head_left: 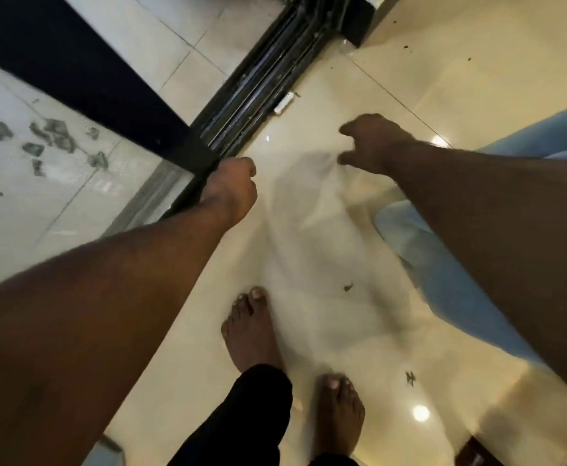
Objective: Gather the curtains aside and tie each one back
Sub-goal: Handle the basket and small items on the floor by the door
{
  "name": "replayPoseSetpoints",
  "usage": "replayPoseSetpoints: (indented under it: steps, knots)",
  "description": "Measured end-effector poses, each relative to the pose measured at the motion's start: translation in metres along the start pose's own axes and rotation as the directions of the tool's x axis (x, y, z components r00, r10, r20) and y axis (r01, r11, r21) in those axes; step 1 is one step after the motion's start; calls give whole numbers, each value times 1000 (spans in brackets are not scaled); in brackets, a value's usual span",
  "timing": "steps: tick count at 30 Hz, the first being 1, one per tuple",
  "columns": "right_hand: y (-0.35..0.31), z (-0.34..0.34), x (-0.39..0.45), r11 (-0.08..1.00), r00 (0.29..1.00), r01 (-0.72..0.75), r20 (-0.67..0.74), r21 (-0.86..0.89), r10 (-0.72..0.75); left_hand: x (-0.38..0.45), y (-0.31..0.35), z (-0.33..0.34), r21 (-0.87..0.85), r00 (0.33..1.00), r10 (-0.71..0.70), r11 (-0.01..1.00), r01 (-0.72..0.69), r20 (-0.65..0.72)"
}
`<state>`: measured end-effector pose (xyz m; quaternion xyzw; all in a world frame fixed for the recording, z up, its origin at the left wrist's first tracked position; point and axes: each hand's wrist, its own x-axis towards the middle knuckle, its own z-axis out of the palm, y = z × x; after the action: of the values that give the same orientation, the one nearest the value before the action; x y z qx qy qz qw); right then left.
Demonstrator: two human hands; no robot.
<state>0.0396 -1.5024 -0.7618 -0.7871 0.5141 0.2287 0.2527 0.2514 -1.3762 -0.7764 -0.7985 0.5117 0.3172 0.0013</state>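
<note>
A sheer white curtain hangs blurred between my two hands, down over the floor in front of my bare feet. My left hand is curled into a fist at the curtain's left edge, beside the black sliding-door frame, and seems to grip the thin fabric. My right hand reaches forward over the curtain's right side with thumb and forefinger apart; a fold of the fabric meets the thumb. A light blue curtain hangs at the right, partly hidden under my right forearm.
The door's floor track runs diagonally from the upper right toward my left hand. Glass with grey smudges fills the left. Glossy cream floor tiles lie ahead and to the right, with small bits of debris.
</note>
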Motion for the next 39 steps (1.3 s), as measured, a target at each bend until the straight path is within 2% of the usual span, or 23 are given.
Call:
replayPoseSetpoints:
  steps: [1,4,6,9,13,17,22,26,28,31,36,39]
  knots:
    - [-6,2,17,995,998,30,-51,97,-25,9,0,4,12,1000,9,1000,-9,1]
    - [-31,7,54,938,992,-3,-120,347,47,33,-3,12,46,999,53,998,-53,2]
    - [-39,15,75,904,990,-28,-113,427,84,44,-7,16,88,995,102,991,-101,-6]
    - [-53,27,100,899,987,-37,-123,437,100,62,-16,18,137,985,172,976,-169,-14]
    - [-67,35,121,905,961,-34,-236,425,147,79,-12,18,130,988,148,981,-140,-53]
    - [-82,33,131,940,931,-72,-315,334,183,84,-6,21,90,992,96,992,-89,-77]
    - [-88,36,122,953,941,-86,-289,290,173,80,-13,24,-5,997,66,998,-67,-49]
    - [-85,59,70,962,981,-7,-185,272,60,41,-26,28,-175,1000,-12,984,16,25]
    - [-85,75,28,957,993,62,-117,284,-29,3,-30,29,-181,996,-55,981,66,64]
    - [-91,98,-48,959,991,134,-24,248,-132,-72,-39,33,-242,990,-121,961,134,68]
    - [-111,118,-180,963,977,168,97,213,-192,-217,-53,31,-417,945,-305,848,327,120]
    - [-132,125,-255,957,968,176,138,229,-211,-305,-57,31,-425,913,-387,811,403,129]
